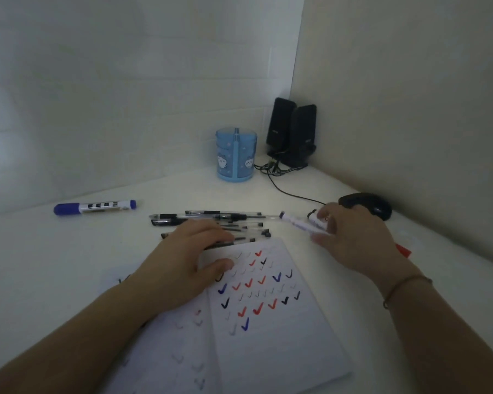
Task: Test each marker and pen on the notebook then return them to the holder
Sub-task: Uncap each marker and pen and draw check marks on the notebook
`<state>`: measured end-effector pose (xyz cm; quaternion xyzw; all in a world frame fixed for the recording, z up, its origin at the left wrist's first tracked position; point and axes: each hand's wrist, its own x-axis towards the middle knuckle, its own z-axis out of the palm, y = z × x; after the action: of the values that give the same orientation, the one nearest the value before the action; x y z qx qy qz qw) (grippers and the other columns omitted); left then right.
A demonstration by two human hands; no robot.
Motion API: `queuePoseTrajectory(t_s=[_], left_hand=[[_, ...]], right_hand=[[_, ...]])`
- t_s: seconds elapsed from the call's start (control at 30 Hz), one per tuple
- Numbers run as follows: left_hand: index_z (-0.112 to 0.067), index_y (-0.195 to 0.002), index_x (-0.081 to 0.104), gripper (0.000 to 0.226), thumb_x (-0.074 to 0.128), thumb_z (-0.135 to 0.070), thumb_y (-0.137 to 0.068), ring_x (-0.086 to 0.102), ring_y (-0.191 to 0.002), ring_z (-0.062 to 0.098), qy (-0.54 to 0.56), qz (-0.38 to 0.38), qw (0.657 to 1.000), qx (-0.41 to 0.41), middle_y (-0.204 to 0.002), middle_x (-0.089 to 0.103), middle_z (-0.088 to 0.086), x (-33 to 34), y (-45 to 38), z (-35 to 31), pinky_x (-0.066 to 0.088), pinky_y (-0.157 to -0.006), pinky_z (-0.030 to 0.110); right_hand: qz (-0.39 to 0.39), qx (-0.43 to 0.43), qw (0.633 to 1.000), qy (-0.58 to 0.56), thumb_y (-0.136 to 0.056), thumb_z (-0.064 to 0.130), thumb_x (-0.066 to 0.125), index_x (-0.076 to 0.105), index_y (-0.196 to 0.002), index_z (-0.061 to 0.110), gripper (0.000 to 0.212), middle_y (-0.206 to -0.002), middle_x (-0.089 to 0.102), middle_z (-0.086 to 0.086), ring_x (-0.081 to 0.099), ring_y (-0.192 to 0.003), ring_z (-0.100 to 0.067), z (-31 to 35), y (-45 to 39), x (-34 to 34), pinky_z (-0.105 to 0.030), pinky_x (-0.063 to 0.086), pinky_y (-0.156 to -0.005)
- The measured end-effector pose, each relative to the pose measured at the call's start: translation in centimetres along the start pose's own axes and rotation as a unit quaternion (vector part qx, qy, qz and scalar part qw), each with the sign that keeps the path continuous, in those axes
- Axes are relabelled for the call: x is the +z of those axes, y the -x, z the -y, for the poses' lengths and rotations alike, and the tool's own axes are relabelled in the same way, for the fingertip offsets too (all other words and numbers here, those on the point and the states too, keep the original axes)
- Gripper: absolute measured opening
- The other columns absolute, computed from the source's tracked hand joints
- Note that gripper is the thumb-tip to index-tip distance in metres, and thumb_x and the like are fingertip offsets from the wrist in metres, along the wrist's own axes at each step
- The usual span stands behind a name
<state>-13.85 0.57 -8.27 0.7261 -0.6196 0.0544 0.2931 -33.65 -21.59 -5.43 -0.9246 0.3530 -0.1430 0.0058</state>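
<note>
One white desk (69, 251) carries one open notebook (268, 351) near the middle, covered in check marks. Far right stand two black speakers (292, 132), one blue holder (236, 153) just left of them, and one mouse (366, 205). About seven pens (225, 220) lie bunched beyond the notebook; one purple-capped marker (94, 207) lies far left. The left hand (182, 260) rests flat, fingers relaxed on the pens. The right hand (350, 240) grips two white markers (305, 224).
</note>
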Motion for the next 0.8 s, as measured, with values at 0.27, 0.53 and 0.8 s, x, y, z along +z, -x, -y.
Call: queuePoseTrajectory(t_s=[0.27, 0.53, 0.8], left_hand=[[-0.031, -0.115, 0.063, 0.043, 0.048, -0.056, -0.083, 0.051, -0.102, 0.001, -0.038, -0.023, 0.999, -0.025, -0.109, 0.058, -0.019, -0.2, -0.1, 0.7, 0.04, -0.089, 0.019], [-0.034, -0.104, 0.063, 0.03, 0.048, -0.053, -0.087, 0.056, -0.089, 0.007, -0.07, -0.02, 0.991, -0.114, -0.095, 0.063, -0.015, -1.4, -0.2, 0.1, 0.047, -0.079, 0.027], [-0.024, -0.085, 0.062, 0.021, 0.046, -0.038, -0.089, 0.056, -0.06, 0.012, -0.124, -0.061, 0.928, -0.346, -0.07, 0.059, -0.005, -5.8, -0.2, 5.4, 0.045, -0.054, 0.026]], right_hand=[[0.008, 0.044, 0.999, -0.023, -0.082, 0.041, 0.064, 0.049, -0.082, 0.031, 0.019, -0.079, 0.058, 0.008, 0.053, -0.076, -0.015, -0.7, -0.4, 0.2, -0.03, 0.043, -0.074], [-0.027, -0.069, 0.986, -0.153, -0.084, 0.039, 0.063, 0.055, -0.088, 0.033, 0.011, -0.077, 0.059, 0.013, 0.052, -0.069, -0.005, 6.6, -1.9, -0.8, -0.024, 0.04, -0.063], [0.105, -0.306, 0.941, -0.097, -0.09, 0.036, 0.057, 0.058, -0.121, 0.022, 0.034, -0.11, 0.062, 0.001, 0.056, -0.095, -0.013, 23.8, -11.6, 2.9, -0.026, 0.045, -0.083]])
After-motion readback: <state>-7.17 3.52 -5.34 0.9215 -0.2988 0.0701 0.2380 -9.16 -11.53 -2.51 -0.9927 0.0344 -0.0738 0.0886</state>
